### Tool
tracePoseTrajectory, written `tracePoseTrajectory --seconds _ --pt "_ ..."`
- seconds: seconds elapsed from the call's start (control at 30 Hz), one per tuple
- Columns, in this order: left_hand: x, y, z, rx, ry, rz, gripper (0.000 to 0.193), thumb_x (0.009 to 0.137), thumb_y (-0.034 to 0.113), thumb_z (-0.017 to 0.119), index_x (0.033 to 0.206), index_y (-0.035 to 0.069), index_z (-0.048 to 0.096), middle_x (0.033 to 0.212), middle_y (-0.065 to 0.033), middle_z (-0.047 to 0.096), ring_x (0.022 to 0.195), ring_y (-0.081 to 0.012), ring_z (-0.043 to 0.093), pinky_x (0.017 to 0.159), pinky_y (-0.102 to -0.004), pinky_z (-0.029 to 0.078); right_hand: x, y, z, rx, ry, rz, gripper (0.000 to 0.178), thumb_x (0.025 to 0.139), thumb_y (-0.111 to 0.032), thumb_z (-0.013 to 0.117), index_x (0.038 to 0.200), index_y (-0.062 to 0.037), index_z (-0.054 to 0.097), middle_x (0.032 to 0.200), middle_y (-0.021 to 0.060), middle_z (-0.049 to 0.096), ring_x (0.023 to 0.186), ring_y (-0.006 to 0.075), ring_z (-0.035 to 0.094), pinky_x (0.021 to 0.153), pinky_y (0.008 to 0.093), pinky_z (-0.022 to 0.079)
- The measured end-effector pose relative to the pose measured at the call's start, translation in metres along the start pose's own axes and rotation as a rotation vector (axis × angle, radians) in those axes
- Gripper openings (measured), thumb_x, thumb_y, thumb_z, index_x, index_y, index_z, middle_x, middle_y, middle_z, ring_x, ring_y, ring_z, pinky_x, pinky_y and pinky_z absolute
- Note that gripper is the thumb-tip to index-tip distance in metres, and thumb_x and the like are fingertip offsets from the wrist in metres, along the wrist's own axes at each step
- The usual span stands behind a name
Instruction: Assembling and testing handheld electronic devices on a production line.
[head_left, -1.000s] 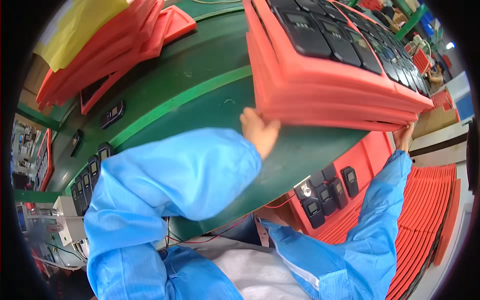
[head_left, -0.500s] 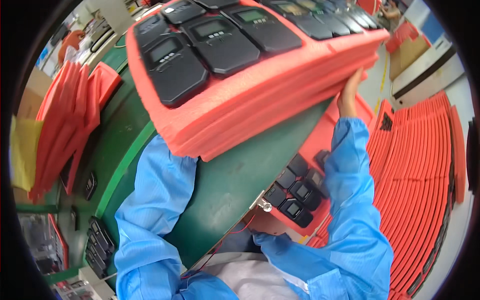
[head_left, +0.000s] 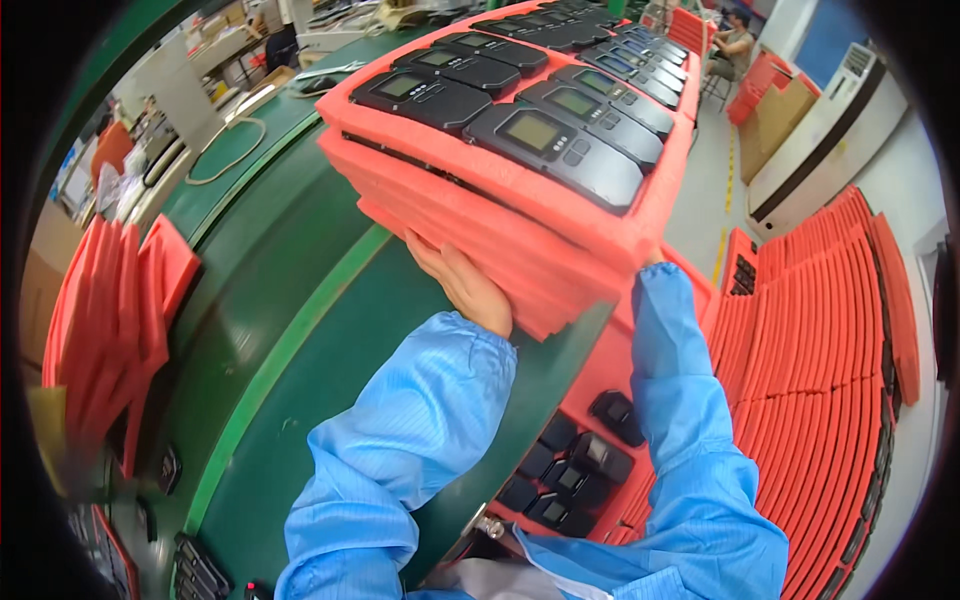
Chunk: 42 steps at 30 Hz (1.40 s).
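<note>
A stack of pink foam trays (head_left: 480, 225) is held up at a tilt over the green workbench. Rows of black handheld devices with small screens (head_left: 560, 140) lie in the recesses of its top tray. My left hand (head_left: 465, 285) presses its palm and fingers against the near lower side of the stack. At the right near corner my right hand (head_left: 653, 257) grips the stack; mostly hidden, it shows only a sliver above the blue cuff. Below, between the bench and my right arm, more black devices (head_left: 570, 480) rest in another pink foam tray (head_left: 610, 365).
The green workbench (head_left: 330, 400) has a raised light-green strip (head_left: 285, 370). Upright pink foam sheets (head_left: 105, 310) lean at the left. Long rows of stacked pink trays (head_left: 800, 380) fill the right side. A metal clip (head_left: 490, 525) sits at the bench edge. Another person (head_left: 735, 45) sits far back.
The stack has turned and shifted away, bringing its near corner to the right. My left hand, hidden under it before, now shows on its side. My right hand has become mostly hidden.
</note>
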<state>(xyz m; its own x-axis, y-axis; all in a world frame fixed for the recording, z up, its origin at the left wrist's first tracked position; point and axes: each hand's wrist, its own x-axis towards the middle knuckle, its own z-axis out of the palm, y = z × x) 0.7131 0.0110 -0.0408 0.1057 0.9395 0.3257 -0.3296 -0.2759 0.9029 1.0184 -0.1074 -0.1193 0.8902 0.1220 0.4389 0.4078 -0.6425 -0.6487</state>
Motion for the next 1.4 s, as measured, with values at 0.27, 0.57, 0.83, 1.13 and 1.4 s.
tracePoseTrajectory --seconds 0.27,0.57,0.83,1.13,1.4 --pt "0.041 -0.043 0.068 0.257 -0.032 0.036 0.058 0.102 0.035 0.04 0.144 -0.004 0.034 0.15 -0.0248 0.033 0.136 -0.0395 0.035 0.113 -0.0396 0.028 -0.008 -0.044 -0.028 -0.101 -0.154 0.03 0.061 0.102 -0.042 0.024 0.148 -0.0027 0.027 0.146 0.0215 0.041 0.133 0.0412 0.041 0.111 0.0575 0.024" --pt "0.042 -0.038 -0.057 0.689 -0.76 0.3 0.026 0.08 0.03 0.056 0.082 0.006 0.068 0.084 -0.0227 0.065 0.079 -0.0415 0.062 0.071 -0.052 0.051 0.032 0.015 0.091 0.304 -0.111 -0.374 0.048 0.101 -0.027 0.032 0.129 0.0076 0.048 0.127 0.0329 0.053 0.118 0.0455 0.05 0.101 0.047 0.04" --pt "-0.066 0.23 -0.277 1.477 -1.629 0.082 0.03 0.083 0.035 0.063 0.088 0.006 0.071 0.083 -0.0177 0.07 0.081 -0.0347 0.069 0.07 -0.0487 0.056 0.032 0.035 0.029 -0.368 -0.142 -0.353 0.058 0.096 -0.032 0.04 0.137 0.0081 0.039 0.134 0.0325 0.046 0.125 0.0451 0.045 0.107 0.0485 0.035" --pt "-0.154 0.364 -0.598 1.15 -0.104 -0.109 0.027 0.088 0.013 0.064 0.114 0.005 0.065 0.098 -0.0094 0.066 0.088 -0.0206 0.064 0.071 -0.0303 0.05 -0.214 -0.177 -0.131 -0.286 -0.999 -0.805 0.061 0.097 -0.037 0.051 0.14 0.0047 0.04 0.14 0.0283 0.046 0.133 0.0381 0.042 0.109 0.0401 0.035" --pt "-0.172 0.331 -0.646 0.977 0.066 -0.203 0.026 0.087 0.009 0.066 0.113 0.006 0.066 0.089 -0.0077 0.062 0.075 -0.0141 0.061 0.065 -0.0261 0.048 -0.556 -0.4 -0.261 0.618 -1.085 -1.102 0.027 0.083 -0.011 0.068 0.111 -0.0071 0.068 0.101 0.0125 0.068 0.093 0.0291 0.064 0.084 0.0366 0.051"
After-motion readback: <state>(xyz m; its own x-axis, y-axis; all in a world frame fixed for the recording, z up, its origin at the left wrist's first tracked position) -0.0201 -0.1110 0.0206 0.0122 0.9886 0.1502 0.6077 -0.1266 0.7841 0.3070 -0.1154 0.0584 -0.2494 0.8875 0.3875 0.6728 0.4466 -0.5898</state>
